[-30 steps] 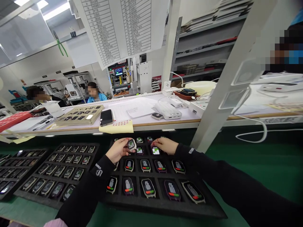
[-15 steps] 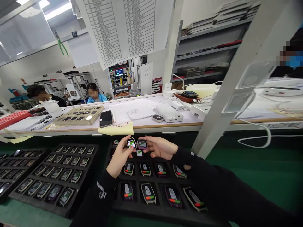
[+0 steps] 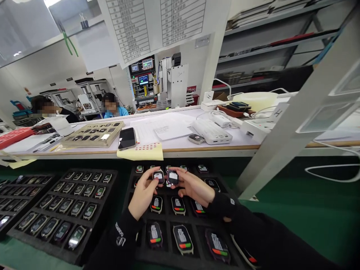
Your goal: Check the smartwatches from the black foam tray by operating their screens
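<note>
My left hand (image 3: 144, 193) pinches a light-framed smartwatch (image 3: 158, 177) between thumb and fingers. Beside it, my right hand (image 3: 195, 186) grips a purple-framed smartwatch (image 3: 172, 177). Both watches are held close together with their lit screens facing me, showing pale panels too small to read. They are above a black foam tray (image 3: 165, 225), where several strapless watches lie in separate pockets. Many of those, like the near watch (image 3: 182, 238), show white text above a red and green bar. My arms hide part of the tray.
Left of my arms lies another black tray (image 3: 92, 225) of watches, with a third beyond. A raised shelf holds a phone (image 3: 127, 138), a beige tray (image 3: 112, 140), a white power bank (image 3: 215, 135) and cables. A slanted metal post (image 3: 284, 138) stands at right. Two people sit beyond.
The screens of both held watches have changed; the left one no longer shows its bright white and green display. Both hands have shifted slightly right and down in view, still holding the watches.
</note>
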`<action>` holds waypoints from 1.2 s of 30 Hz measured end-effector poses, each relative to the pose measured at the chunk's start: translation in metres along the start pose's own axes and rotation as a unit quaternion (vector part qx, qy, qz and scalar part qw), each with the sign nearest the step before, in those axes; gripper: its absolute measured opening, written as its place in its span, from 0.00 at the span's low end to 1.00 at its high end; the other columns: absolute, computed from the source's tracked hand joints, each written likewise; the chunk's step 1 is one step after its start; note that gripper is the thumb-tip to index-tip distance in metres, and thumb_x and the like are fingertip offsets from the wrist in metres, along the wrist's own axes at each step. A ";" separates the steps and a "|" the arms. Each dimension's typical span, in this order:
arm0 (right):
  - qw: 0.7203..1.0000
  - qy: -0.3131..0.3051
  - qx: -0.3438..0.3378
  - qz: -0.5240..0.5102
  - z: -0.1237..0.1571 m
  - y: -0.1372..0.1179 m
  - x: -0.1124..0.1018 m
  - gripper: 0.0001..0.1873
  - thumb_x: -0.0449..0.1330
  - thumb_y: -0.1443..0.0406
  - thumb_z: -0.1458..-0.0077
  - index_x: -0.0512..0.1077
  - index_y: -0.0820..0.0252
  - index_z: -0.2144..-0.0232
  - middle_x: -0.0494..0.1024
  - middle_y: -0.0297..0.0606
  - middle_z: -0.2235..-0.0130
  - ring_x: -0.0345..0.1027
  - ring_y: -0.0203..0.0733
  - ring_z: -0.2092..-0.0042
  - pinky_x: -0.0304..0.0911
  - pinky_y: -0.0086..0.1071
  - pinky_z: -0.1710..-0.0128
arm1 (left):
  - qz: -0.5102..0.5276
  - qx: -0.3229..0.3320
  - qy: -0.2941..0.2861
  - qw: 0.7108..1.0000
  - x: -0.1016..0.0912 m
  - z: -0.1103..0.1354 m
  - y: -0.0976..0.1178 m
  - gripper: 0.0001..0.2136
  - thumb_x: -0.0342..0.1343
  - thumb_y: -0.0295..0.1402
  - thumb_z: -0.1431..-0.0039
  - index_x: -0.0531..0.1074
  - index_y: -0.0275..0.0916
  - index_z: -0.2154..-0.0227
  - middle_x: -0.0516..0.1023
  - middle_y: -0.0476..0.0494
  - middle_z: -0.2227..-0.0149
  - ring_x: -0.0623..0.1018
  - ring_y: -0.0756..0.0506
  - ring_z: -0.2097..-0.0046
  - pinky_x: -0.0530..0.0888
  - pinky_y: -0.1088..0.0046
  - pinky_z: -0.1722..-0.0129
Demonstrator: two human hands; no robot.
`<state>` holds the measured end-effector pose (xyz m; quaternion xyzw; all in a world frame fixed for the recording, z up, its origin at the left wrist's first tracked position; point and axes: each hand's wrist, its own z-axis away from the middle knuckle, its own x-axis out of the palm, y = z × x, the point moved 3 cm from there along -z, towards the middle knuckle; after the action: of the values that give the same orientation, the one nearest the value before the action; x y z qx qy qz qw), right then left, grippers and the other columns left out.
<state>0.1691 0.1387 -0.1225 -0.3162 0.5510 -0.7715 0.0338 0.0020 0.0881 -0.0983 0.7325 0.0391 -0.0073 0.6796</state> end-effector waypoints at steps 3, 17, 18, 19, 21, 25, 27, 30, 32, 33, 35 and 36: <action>0.998 -0.012 -0.051 0.029 0.001 0.000 -0.002 0.19 0.63 0.61 0.46 0.67 0.57 0.52 0.74 0.41 0.58 0.68 0.39 0.67 0.63 0.24 0.80 | -0.008 -0.001 -0.027 1.000 0.004 0.002 0.002 0.20 0.53 0.29 0.44 0.68 0.42 0.48 0.75 0.42 0.53 0.77 0.47 0.61 0.70 0.77 0.70; 0.968 0.013 -0.161 0.194 0.007 -0.003 0.001 0.26 0.65 0.51 0.52 0.68 0.62 0.56 0.71 0.38 0.68 0.60 0.34 0.74 0.53 0.23 0.85 | -0.047 0.018 -0.015 0.999 0.009 0.006 0.004 0.14 0.52 0.37 0.38 0.70 0.42 0.51 0.75 0.42 0.52 0.76 0.49 0.63 0.70 0.76 0.70; 0.966 0.018 -0.162 0.198 0.007 -0.003 0.001 0.25 0.65 0.52 0.51 0.68 0.62 0.57 0.71 0.39 0.68 0.59 0.34 0.75 0.53 0.23 0.85 | -0.049 0.017 -0.012 0.999 0.009 0.006 0.005 0.14 0.51 0.37 0.38 0.71 0.42 0.51 0.75 0.43 0.54 0.76 0.49 0.64 0.69 0.77 0.71; 0.966 0.020 -0.162 0.201 0.007 -0.004 0.001 0.25 0.64 0.52 0.51 0.68 0.62 0.58 0.71 0.38 0.68 0.59 0.33 0.75 0.52 0.22 0.86 | -0.050 0.015 -0.011 0.999 0.009 0.006 0.006 0.14 0.52 0.37 0.38 0.71 0.42 0.51 0.76 0.43 0.55 0.75 0.49 0.64 0.69 0.77 0.71; 0.967 0.018 -0.154 0.200 0.007 -0.004 0.001 0.24 0.64 0.52 0.51 0.68 0.62 0.58 0.70 0.37 0.70 0.58 0.32 0.77 0.51 0.22 0.86 | -0.048 0.012 -0.011 0.999 0.009 0.007 0.007 0.14 0.52 0.38 0.38 0.71 0.42 0.51 0.76 0.43 0.57 0.75 0.49 0.64 0.69 0.77 0.70; 0.972 -0.001 -0.143 0.186 0.008 -0.006 0.002 0.24 0.63 0.54 0.52 0.67 0.62 0.57 0.69 0.35 0.70 0.58 0.33 0.77 0.53 0.21 0.86 | -0.034 0.016 -0.021 0.999 0.010 0.009 0.008 0.14 0.53 0.38 0.38 0.71 0.43 0.51 0.76 0.43 0.55 0.75 0.49 0.64 0.70 0.77 0.69; 0.973 -0.010 -0.147 0.179 0.008 -0.006 0.003 0.23 0.62 0.56 0.53 0.66 0.62 0.56 0.70 0.37 0.68 0.61 0.35 0.74 0.55 0.21 0.86 | -0.024 0.020 -0.022 0.999 0.010 0.008 0.008 0.15 0.54 0.38 0.39 0.71 0.42 0.51 0.76 0.42 0.53 0.76 0.49 0.63 0.72 0.76 0.68; 0.974 -0.020 -0.149 0.171 0.008 -0.005 0.003 0.24 0.63 0.57 0.53 0.66 0.62 0.55 0.70 0.40 0.65 0.63 0.37 0.71 0.57 0.21 0.86 | -0.017 0.025 -0.018 0.999 0.010 0.007 0.007 0.15 0.55 0.38 0.40 0.71 0.41 0.52 0.75 0.40 0.50 0.77 0.47 0.61 0.74 0.74 0.66; 0.974 -0.024 -0.147 0.171 0.007 -0.004 0.003 0.25 0.63 0.56 0.52 0.66 0.62 0.54 0.71 0.40 0.65 0.63 0.38 0.71 0.57 0.22 0.86 | -0.024 0.026 -0.016 0.999 0.010 0.006 0.005 0.15 0.56 0.38 0.41 0.71 0.41 0.52 0.75 0.40 0.50 0.77 0.47 0.62 0.75 0.73 0.64; 0.974 -0.025 -0.144 0.172 0.007 -0.003 0.003 0.26 0.64 0.55 0.52 0.66 0.62 0.54 0.70 0.39 0.66 0.63 0.37 0.72 0.57 0.22 0.86 | -0.028 0.025 -0.015 0.999 0.010 0.006 0.004 0.15 0.56 0.39 0.41 0.71 0.42 0.52 0.75 0.41 0.51 0.78 0.47 0.63 0.76 0.72 0.63; 0.975 -0.023 -0.138 0.174 0.006 -0.002 0.002 0.27 0.64 0.53 0.51 0.66 0.62 0.53 0.70 0.37 0.69 0.62 0.35 0.75 0.57 0.22 0.86 | -0.032 0.024 -0.015 0.999 0.009 0.005 0.001 0.14 0.55 0.39 0.40 0.72 0.42 0.53 0.76 0.41 0.51 0.78 0.48 0.63 0.76 0.71 0.62; 0.975 -0.021 -0.136 0.174 0.006 -0.002 0.001 0.27 0.64 0.53 0.51 0.67 0.62 0.53 0.70 0.36 0.70 0.61 0.34 0.76 0.57 0.22 0.86 | -0.031 0.026 -0.015 0.999 0.008 0.005 0.000 0.14 0.55 0.39 0.40 0.72 0.43 0.53 0.75 0.42 0.50 0.78 0.47 0.63 0.76 0.71 0.61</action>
<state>0.1716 0.1343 -0.1194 -0.2335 0.6963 -0.6649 0.1362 0.0103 0.0838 -0.0994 0.7478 0.0517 -0.0406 0.6607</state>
